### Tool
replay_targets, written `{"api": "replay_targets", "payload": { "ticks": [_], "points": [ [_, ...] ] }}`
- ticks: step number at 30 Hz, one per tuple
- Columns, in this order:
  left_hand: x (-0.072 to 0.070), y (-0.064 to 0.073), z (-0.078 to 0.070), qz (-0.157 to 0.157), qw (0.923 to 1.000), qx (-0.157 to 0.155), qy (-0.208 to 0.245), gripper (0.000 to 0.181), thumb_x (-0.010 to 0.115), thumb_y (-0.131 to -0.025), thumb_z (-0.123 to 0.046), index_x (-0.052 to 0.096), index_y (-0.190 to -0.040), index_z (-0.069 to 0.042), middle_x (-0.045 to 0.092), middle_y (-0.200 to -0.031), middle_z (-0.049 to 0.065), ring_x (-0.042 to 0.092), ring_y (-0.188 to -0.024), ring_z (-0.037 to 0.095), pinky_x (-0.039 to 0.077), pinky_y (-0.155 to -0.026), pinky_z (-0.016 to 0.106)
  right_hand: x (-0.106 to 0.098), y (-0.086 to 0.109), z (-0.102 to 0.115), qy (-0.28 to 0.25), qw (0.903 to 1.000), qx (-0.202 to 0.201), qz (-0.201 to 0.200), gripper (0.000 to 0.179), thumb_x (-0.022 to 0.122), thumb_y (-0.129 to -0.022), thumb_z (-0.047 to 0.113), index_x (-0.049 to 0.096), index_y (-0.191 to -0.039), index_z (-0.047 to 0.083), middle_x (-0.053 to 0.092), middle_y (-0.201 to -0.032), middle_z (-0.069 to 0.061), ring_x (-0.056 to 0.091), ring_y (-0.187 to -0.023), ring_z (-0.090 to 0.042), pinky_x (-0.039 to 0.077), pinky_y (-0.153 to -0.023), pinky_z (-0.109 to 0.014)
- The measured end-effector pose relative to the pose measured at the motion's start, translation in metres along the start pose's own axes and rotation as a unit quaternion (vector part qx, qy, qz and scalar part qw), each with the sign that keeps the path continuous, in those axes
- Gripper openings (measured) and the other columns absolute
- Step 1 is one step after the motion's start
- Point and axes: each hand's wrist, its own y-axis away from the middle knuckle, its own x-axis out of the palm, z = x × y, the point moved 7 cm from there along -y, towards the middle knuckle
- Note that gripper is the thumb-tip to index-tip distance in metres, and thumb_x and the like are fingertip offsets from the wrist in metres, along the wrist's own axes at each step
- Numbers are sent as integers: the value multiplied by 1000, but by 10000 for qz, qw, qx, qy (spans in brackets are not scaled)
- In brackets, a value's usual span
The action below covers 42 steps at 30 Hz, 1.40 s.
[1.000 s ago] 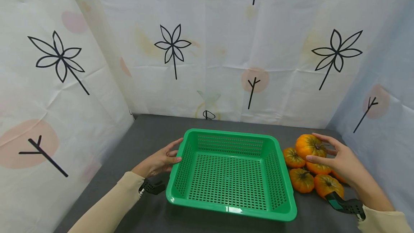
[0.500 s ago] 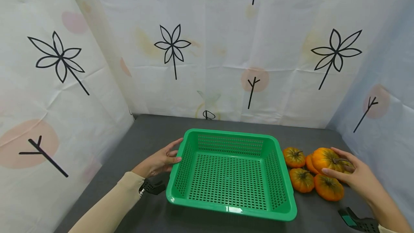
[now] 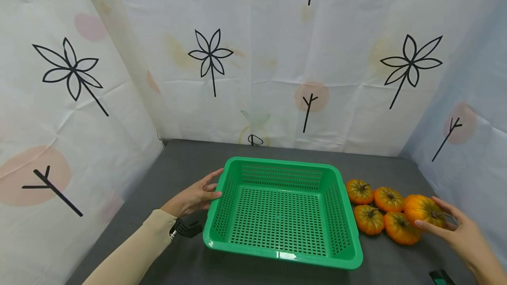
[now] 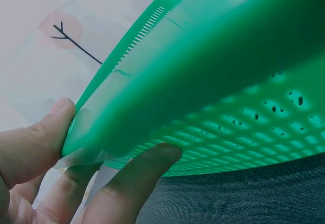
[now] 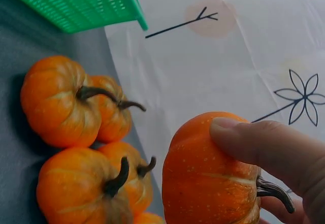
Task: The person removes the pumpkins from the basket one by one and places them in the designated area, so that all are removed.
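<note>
A green plastic basket (image 3: 279, 256) with perforated walls and floor stands on the dark table, nothing inside it. My left hand (image 3: 194, 198) grips its left rim; in the left wrist view the thumb (image 4: 38, 142) lies on the outer edge and the fingers reach beneath the rim. At the far right, my right hand (image 3: 461, 232) holds a small orange pumpkin (image 3: 424, 210) between thumb and fingers, its stem turned toward the palm. The right wrist view shows this pumpkin (image 5: 210, 173) raised in front of the others.
Several more small pumpkins (image 3: 369, 220) sit in a cluster just right of the basket. Behind the grey-black tabletop (image 3: 190, 157) hangs a patterned white cloth (image 3: 273, 69), which also closes off both sides.
My right hand has carried its pumpkin rightward and toward me, from above the cluster to its right side. The left hand and basket have stayed put.
</note>
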Motion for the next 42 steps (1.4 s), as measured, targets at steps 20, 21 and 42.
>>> {"api": "replay_targets", "payload": {
  "ticks": [20,21,42],
  "points": [
    [1,-1,1,-79,9999,-36,55,89,60,-95,-5,0,-157,-27,30,-151,28,61,-116,31,57,-88,47,-6,2,-57,-224,9852,1445,-896,104,63,-90,50,-5,-154,4,-9,-157,-28,1,-139,-57,24,-104,-71],
    [0,-1,2,-93,9999,-42,67,89,60,-95,-5,0,-157,-27,30,-151,28,61,-115,31,57,-88,47,-6,1,-60,-204,9850,1446,-918,103,62,-90,49,-5,-154,4,-8,-157,-28,1,-140,-56,23,-105,-71],
    [0,-1,1,-78,10000,-27,28,90,60,-95,-5,-1,-157,-27,31,-151,28,62,-115,31,57,-88,47,5,-1,-85,-133,9831,1634,-812,103,67,-89,43,0,-152,-3,-8,-154,-34,0,-141,-54,11,-113,-67]
  ]
}}
